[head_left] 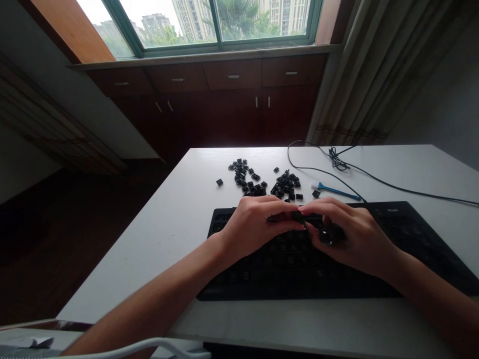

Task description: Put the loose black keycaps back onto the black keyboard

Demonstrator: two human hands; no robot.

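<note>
Head view: the keyboard (290, 267) (wide, black) lies flat.

keyboard (284, 276): 1 | brush (339, 191): 1 | cable (339, 162): 1 | drawers (232, 67): 4 | keycaps (286, 184): dozens

From here the hands (254, 219) cover part of the keyboard (299, 262); whatever lies between them is too dark to make out, and the cable (407, 191) runs out of sight rightward.

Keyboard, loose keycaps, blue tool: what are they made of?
Keyboard: likely matte black plastic, given its dull sheen.
Loose keycaps: probably black moulded plastic; blocky shapes, small glints.
Blue tool: seemingly smooth plastic, by its even colour; pale tip unclear.
</note>
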